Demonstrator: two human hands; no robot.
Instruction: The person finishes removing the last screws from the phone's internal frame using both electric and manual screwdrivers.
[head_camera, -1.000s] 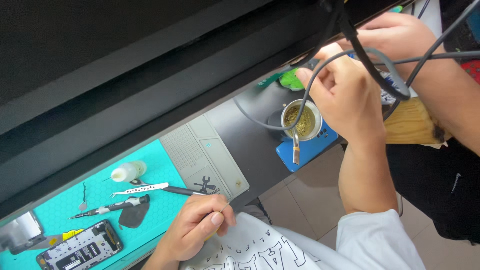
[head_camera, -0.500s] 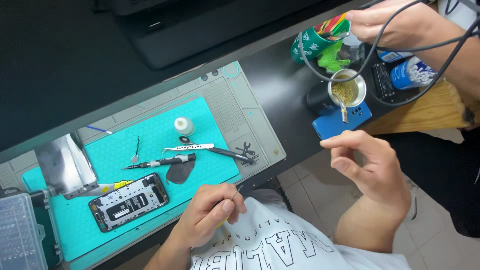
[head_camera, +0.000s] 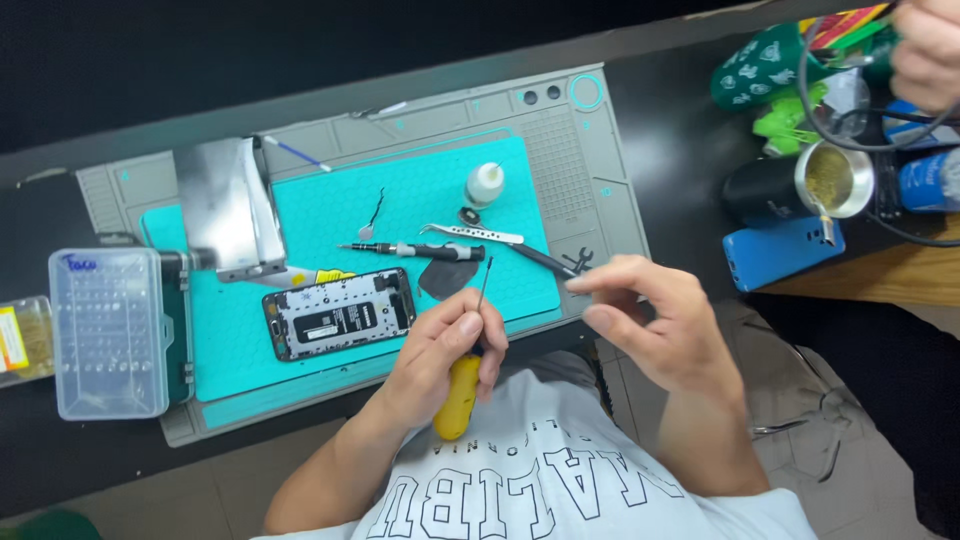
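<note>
My left hand (head_camera: 440, 345) is shut on a yellow-handled screwdriver (head_camera: 458, 395), whose thin shaft points up over the front edge of the teal mat (head_camera: 330, 215). An opened phone (head_camera: 340, 320) with its back off lies on the mat just left of that hand. My right hand (head_camera: 655, 325) hovers at the mat's right front corner with fingers apart, thumb and forefinger close together and nothing in them. Beyond the phone lie a black precision screwdriver (head_camera: 415, 250), metal tweezers (head_camera: 470, 233), a dark pick (head_camera: 445, 280) and a small white bottle (head_camera: 485, 183).
A shiny metal plate (head_camera: 228, 210) stands at the mat's left; a clear plastic parts case (head_camera: 108, 330) sits further left. At the right are a blue phone (head_camera: 785, 255), a metal cup (head_camera: 835, 180), cables and a green container (head_camera: 765, 65). Another person's hand (head_camera: 925, 50) shows at top right.
The view swung left onto the mat. My left hand, resting at my shirt before, now holds the yellow-handled screwdriver upright. My right hand came down from the cables to the mat's corner.
</note>
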